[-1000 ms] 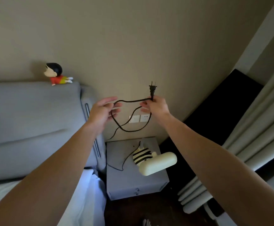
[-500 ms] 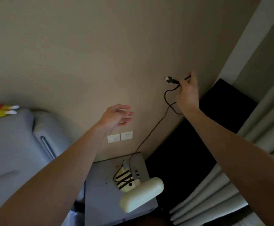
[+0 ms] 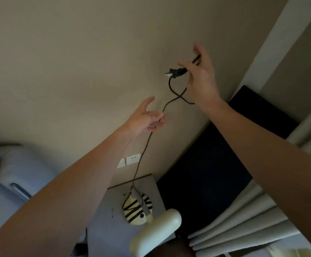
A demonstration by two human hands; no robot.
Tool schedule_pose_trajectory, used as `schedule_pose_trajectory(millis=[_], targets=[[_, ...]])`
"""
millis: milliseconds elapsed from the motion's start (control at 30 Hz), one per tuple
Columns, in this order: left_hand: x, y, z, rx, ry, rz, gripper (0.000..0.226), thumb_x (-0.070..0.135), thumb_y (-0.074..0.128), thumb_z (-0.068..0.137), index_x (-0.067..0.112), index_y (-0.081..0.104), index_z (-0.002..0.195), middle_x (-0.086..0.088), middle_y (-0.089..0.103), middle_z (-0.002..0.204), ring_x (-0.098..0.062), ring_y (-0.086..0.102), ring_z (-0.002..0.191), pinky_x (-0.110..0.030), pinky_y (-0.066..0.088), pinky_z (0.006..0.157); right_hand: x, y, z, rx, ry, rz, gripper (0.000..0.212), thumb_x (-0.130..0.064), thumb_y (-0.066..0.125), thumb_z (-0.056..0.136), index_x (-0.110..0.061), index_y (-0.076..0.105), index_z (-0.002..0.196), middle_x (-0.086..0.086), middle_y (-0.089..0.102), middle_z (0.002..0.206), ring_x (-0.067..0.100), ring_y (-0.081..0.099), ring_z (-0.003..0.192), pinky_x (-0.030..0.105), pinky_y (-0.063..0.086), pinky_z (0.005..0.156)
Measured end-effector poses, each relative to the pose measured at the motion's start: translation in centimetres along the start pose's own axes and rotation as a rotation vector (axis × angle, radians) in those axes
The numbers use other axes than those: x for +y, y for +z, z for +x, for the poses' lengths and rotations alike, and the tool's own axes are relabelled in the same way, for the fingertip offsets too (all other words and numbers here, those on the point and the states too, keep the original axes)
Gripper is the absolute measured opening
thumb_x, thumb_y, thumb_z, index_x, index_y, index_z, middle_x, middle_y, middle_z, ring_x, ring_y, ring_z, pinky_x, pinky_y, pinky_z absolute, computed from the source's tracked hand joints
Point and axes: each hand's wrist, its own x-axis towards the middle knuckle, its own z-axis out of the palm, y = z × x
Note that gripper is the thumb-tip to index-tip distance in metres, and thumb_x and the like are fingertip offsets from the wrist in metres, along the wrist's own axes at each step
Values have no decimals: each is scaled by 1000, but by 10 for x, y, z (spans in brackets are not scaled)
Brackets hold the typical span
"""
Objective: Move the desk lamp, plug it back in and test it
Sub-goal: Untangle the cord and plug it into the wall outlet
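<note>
A cream desk lamp [image 3: 155,230] with a black-striped base [image 3: 138,210] stands on a grey nightstand [image 3: 104,223]. Its black cord [image 3: 145,145] rises from the base up along the wall. My right hand [image 3: 201,76] is raised high and grips the cord just behind the black plug [image 3: 174,73], whose prongs point left. A loop of cord hangs below that hand. My left hand [image 3: 147,117] is lower, fingers spread, with the cord running past its fingertips; whether it touches the cord I cannot tell. A white wall socket [image 3: 133,158] sits above the nightstand.
A grey padded headboard [image 3: 21,175] is at the left. A black panel [image 3: 215,164] leans to the right of the nightstand, with pale curtains [image 3: 253,219] beyond it. A light switch [image 3: 121,163] sits beside the socket.
My right hand has lifted the plug higher and pulled the cord nearly straight up from the lamp. My left hand let go of the cord and now reaches toward it lower down. The view has swung right.
</note>
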Motion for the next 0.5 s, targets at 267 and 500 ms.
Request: schedule_pose_trajectory(millis=[267, 500], targets=[[57, 7, 3, -84, 159, -14, 49, 9, 60, 97, 22, 44, 142, -14, 72, 117, -26, 72, 91, -38, 54, 84, 15, -97, 64, 28, -223, -624, 43, 11, 53, 94, -3, 62, 133, 33, 25, 159, 49, 46, 133, 43, 47, 106], [46, -1, 0, -65, 38, 15, 21, 16, 57, 100, 10, 60, 120, -9, 70, 104, -20, 69, 80, -32, 51, 77, -7, -8, 3, -688, 211, -310, 25, -3, 55, 100, -3, 68, 122, 18, 74, 104, 27, 65, 85, 32, 48, 68]])
